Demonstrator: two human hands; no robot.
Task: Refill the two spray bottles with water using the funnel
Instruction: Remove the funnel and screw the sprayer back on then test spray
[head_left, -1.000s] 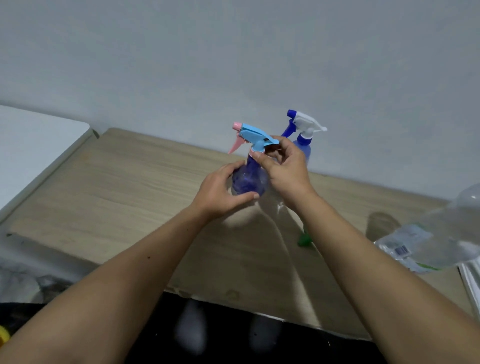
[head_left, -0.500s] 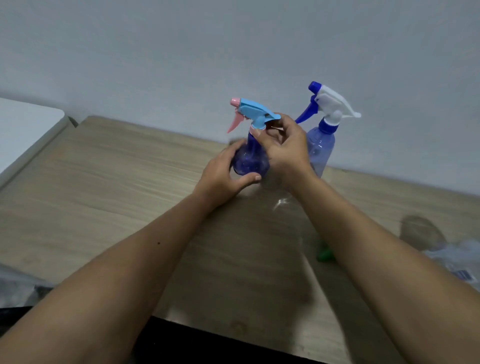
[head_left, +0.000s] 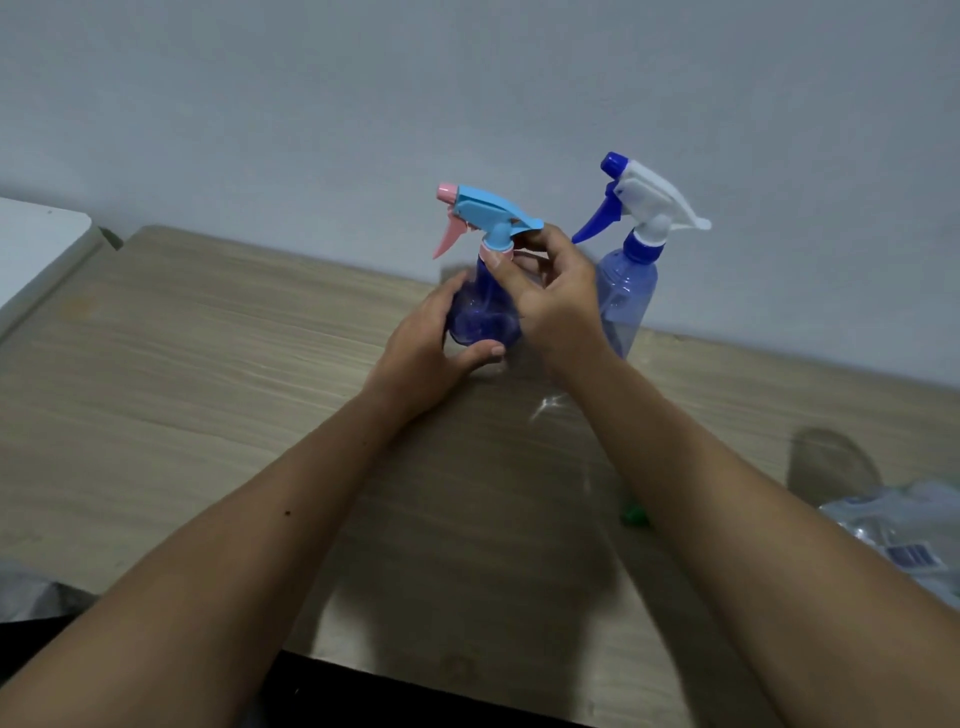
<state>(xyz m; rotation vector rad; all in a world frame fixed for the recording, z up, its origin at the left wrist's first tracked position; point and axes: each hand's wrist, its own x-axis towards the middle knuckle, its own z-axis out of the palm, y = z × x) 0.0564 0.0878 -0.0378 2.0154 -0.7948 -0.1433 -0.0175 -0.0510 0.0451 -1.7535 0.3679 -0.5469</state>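
Observation:
A small round blue spray bottle (head_left: 480, 317) with a light blue and pink trigger head (head_left: 483, 215) stands on the wooden table (head_left: 208, 364). My left hand (head_left: 431, 348) wraps around its body from the left. My right hand (head_left: 550, 296) pinches its neck just below the trigger head. Behind my right hand stands a taller blue spray bottle (head_left: 626, 291) with a white and dark blue trigger head (head_left: 639, 200), untouched. No funnel can be made out.
A clear plastic water bottle (head_left: 904, 540) with a printed label lies at the right edge of the table. A small green cap (head_left: 635, 515) lies on the table beside my right forearm. A white surface (head_left: 36, 244) adjoins the table at far left.
The view has shifted so both spray bottles sit more centrally. Both hands keep their hold on the small bottle; my right fingers have shifted slightly around its neck.

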